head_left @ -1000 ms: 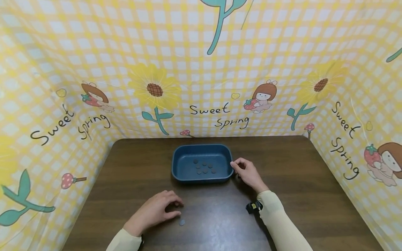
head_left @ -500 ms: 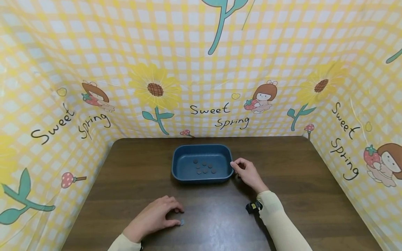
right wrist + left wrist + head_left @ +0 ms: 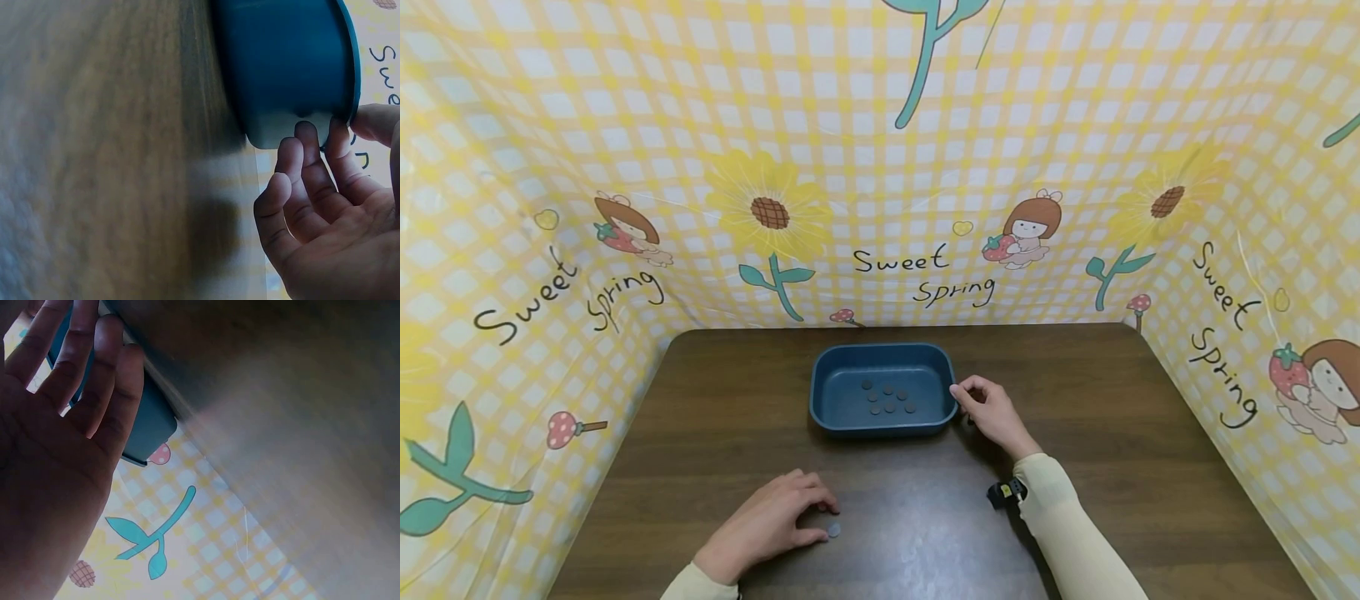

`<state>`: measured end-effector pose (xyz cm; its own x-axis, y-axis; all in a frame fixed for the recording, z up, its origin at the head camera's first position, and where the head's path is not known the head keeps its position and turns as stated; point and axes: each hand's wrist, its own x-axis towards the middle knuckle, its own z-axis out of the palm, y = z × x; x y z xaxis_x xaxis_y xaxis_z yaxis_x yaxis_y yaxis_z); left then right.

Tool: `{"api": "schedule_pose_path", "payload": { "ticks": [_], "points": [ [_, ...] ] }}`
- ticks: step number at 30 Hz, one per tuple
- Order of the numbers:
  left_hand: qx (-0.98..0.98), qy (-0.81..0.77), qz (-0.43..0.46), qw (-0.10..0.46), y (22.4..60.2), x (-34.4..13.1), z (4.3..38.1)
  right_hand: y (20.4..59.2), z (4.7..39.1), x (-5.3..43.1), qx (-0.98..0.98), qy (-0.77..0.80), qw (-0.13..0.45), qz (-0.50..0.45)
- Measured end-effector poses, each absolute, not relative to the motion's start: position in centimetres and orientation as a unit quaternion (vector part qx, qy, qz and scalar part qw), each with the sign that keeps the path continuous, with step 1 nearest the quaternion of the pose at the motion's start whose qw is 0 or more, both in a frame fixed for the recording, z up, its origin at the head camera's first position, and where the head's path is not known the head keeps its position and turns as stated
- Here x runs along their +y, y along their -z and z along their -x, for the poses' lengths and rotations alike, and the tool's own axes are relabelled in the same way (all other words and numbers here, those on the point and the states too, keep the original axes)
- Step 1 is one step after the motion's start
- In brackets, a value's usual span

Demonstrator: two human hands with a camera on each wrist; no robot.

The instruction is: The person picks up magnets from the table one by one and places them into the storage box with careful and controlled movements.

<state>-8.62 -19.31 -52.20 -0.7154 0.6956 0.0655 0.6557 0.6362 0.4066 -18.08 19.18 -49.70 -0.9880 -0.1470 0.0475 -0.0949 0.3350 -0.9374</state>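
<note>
My left hand [image 3: 775, 518] is low over the table, its fingers loosely bent and its thumb tip right beside a small grey coin [image 3: 834, 530]. Nothing shows between thumb and fingers, and whether the thumb touches the coin I cannot tell. In the left wrist view the hand's fingers [image 3: 119, 394] are fairly straight, with the thumb mostly out of sight. My right hand [image 3: 994, 417] pinches the right rim of a blue rectangular tray [image 3: 880, 432] between thumb and index finger; the right wrist view shows the other fingers [image 3: 290, 156] below the rim. Several dark coins [image 3: 890, 408] lie flat inside the tray.
The brown wooden table [image 3: 722, 417] carries the tray near its back edge. A yellow checked cloth [image 3: 880, 183] with flower prints rises behind and at both sides. A black wrist device [image 3: 1006, 493] sits at my right cuff.
My left hand has shifted slightly down; its thumb came onto the coin half a second ago and has now drawn back a little. My right hand and the tray have not moved.
</note>
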Motion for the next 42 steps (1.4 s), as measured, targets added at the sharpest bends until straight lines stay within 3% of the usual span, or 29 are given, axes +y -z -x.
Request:
{"api": "schedule_pose_path", "payload": {
  "ticks": [37, 42],
  "points": [
    [0.905, -0.200, -0.366, 0.086, 51.9, -18.7, 8.4, 49.6, 18.1, 19.1, 0.820, 0.568, 0.018, 0.073],
    [0.904, -0.200, -0.369, 0.077, 51.7, -18.5, 8.3, 52.7, 19.6, 19.9, 0.821, 0.567, 0.005, 0.071]
  ]
}}
